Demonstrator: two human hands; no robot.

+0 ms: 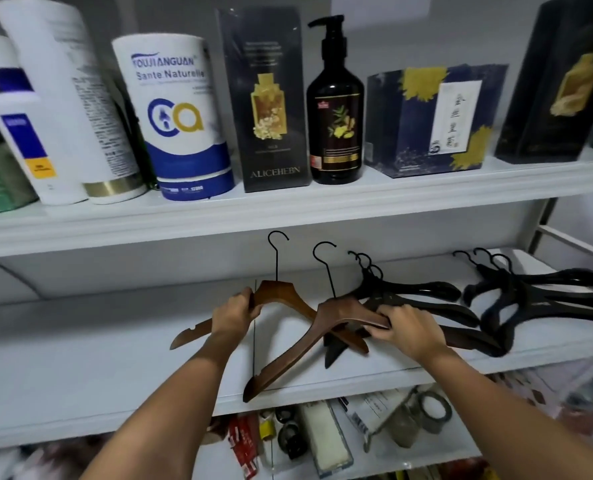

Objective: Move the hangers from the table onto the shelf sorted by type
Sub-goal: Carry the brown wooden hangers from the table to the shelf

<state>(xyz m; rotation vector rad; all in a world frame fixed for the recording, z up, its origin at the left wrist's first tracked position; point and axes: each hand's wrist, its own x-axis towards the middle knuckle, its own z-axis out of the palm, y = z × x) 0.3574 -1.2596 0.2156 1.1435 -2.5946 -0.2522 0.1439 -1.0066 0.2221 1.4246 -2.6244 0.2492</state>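
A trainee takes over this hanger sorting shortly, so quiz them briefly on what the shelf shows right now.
1. True or false: the left hand and the right hand each grip a wooden hanger.
2. Where do the black hangers lie relative to the wooden ones? A) to the left B) to the right C) on the upper shelf
3. Fill in: the black hangers form ___ piles on the middle shelf.
Key: 1 true; 2 B; 3 two.
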